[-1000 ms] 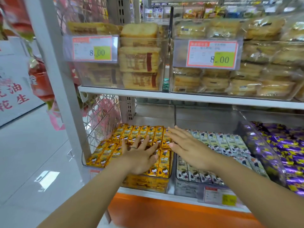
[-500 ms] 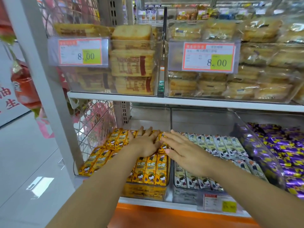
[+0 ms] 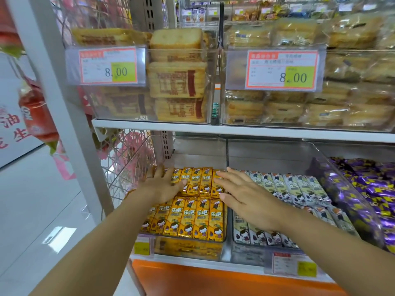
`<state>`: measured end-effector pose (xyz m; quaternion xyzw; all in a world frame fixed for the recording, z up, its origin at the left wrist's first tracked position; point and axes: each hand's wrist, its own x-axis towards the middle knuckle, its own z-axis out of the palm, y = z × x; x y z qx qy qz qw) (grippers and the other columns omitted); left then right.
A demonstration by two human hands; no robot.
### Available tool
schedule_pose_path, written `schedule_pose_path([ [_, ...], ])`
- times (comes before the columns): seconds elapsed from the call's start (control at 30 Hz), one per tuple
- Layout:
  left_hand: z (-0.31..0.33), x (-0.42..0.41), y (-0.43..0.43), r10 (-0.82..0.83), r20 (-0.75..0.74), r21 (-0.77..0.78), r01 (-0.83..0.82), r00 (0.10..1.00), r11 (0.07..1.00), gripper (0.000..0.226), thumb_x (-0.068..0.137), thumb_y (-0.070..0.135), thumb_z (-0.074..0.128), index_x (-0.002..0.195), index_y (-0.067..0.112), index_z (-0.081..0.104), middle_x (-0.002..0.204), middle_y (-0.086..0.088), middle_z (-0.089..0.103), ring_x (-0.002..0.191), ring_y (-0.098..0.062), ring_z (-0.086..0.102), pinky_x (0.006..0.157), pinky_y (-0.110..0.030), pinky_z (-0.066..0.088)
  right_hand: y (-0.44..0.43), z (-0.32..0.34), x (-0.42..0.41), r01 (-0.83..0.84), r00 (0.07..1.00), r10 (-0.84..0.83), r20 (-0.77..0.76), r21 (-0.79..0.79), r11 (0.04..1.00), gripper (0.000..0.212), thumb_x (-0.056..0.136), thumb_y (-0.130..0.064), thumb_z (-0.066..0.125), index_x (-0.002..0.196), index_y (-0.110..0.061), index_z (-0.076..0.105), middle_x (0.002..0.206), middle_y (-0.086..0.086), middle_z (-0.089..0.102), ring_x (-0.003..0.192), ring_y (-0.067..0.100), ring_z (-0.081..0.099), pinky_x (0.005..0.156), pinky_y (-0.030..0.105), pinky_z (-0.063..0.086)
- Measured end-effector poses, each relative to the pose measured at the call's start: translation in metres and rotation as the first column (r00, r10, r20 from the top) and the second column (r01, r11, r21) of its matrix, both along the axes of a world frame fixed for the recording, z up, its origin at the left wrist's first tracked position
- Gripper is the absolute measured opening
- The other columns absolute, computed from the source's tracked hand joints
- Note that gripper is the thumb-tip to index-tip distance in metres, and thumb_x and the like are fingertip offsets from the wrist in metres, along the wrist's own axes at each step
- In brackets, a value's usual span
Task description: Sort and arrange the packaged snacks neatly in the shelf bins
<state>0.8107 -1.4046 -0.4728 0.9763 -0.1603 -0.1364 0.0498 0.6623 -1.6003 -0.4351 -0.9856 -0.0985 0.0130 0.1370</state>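
Both hands are in on the lower shelf. The left hand lies flat, fingers straight and spread, on the back row of the yellow snack packs, holding nothing. The packs sit in two tidy rows in the clear bin at the shelf's left end. The right hand is loose too, with its fingers stretched out. Its fingertips reach the right edge of the yellow back row and its palm is over the white snack packs in the next bin; whether it presses down is hard to tell. Purple-wrapped snacks fill the bin farther right. Above, bread packs are stacked behind 8.00 price tags.
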Motion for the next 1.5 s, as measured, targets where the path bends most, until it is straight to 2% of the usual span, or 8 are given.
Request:
schedule_pose_path([
  [0.3,-0.008,-0.014,0.008,-0.041,0.037,0.025,0.04,0.998,0.999,0.075,0.09,0.07,0.01,0.15,0.031,-0.01,0.159,-0.003,-0.014,0.145,-0.03,-0.013,0.117,-0.052,0.0,0.003,0.0,-0.002,0.011,1.0,-0.011,-0.017,-0.013,1.0,0.05,0.102,-0.038,0.021,0.15,-0.028,0.014,0.158,-0.013,0.003,0.143,0.003,-0.009,0.107,0.016,-0.008],
  [0.53,0.003,-0.039,0.037,-0.121,0.065,-0.097,0.127,0.99,0.987,0.061,0.098,0.056,0.019,0.152,0.033,0.004,0.16,0.003,-0.009,0.147,-0.022,-0.009,0.116,-0.052,0.002,0.033,0.004,0.01,0.009,0.997,0.011,0.076,-0.258,0.966,0.05,0.102,-0.036,0.023,0.15,-0.021,0.017,0.159,0.0,0.008,0.146,0.016,-0.001,0.115,0.035,-0.012],
  [0.7,-0.001,-0.047,0.055,-0.157,0.03,-0.059,0.159,0.987,0.986,0.069,0.093,0.061,0.022,0.152,0.028,0.004,0.16,-0.005,-0.006,0.146,-0.025,-0.011,0.118,-0.05,0.002,0.074,-0.008,0.06,0.004,0.988,-0.04,-0.15,-0.234,0.972,0.058,0.102,-0.034,0.028,0.151,-0.013,0.006,0.159,0.008,-0.003,0.146,0.028,-0.001,0.119,0.044,0.007],
  [1.1,0.005,-0.062,0.065,-0.174,-0.093,0.112,0.184,0.98,0.977,0.059,0.101,0.05,0.016,0.15,0.03,-0.01,0.157,-0.002,-0.021,0.144,-0.023,-0.02,0.117,-0.043,-0.009,0.074,-0.023,0.078,0.017,0.949,-0.086,-0.304,-0.221,0.975,0.063,0.101,-0.046,0.026,0.151,-0.015,0.004,0.159,0.003,-0.005,0.146,0.026,-0.005,0.119,0.043,0.006],
  [1.27,0.005,-0.075,0.049,-0.188,0.027,-0.043,0.189,0.982,0.981,0.055,0.1,0.051,0.023,0.15,0.039,0.004,0.16,0.001,-0.012,0.146,-0.023,-0.015,0.117,-0.049,-0.007,0.077,-0.005,0.037,-0.127,0.988,0.102,-0.115,-0.244,0.962,0.047,0.096,-0.044,0.043,0.137,-0.021,0.046,0.141,0.005,0.043,0.131,0.026,0.037,0.112,0.044,0.025],
  [1.33,0.0,-0.085,0.043,-0.227,0.018,-0.063,0.227,0.974,0.972,0.056,0.098,0.054,0.027,0.148,0.044,0.005,0.16,0.004,-0.011,0.146,-0.021,-0.014,0.116,-0.051,-0.009,0.071,-0.005,0.017,-0.192,0.979,0.157,-0.131,-0.322,0.927,0.03,0.098,-0.033,0.04,0.12,-0.024,0.059,0.119,-0.001,0.059,0.116,0.02,0.051,0.115,0.048,0.013],
  [1.43,-0.001,-0.086,0.043,-0.187,-0.007,-0.092,0.185,0.982,0.978,0.06,0.094,0.058,0.036,0.147,0.046,0.011,0.16,0.002,-0.006,0.147,-0.022,-0.008,0.115,-0.053,-0.009,0.056,-0.008,-0.005,-0.252,0.966,0.206,-0.154,-0.413,0.875,0.029,0.095,-0.018,0.043,0.118,-0.026,0.059,0.116,-0.005,0.065,0.11,0.015,0.056,0.113,0.051,-0.012],
  [1.5,0.001,-0.077,0.044,-0.169,-0.029,-0.098,0.165,0.985,0.981,0.064,0.091,0.059,0.045,0.147,0.044,0.019,0.16,-0.001,0.001,0.147,-0.025,-0.002,0.116,-0.056,-0.001,0.049,-0.008,-0.013,-0.265,0.964,0.233,-0.128,-0.419,0.868,0.03,0.093,-0.013,0.045,0.115,-0.027,0.06,0.107,-0.005,0.067,0.104,0.014,0.059,0.112,0.051,-0.015],
])
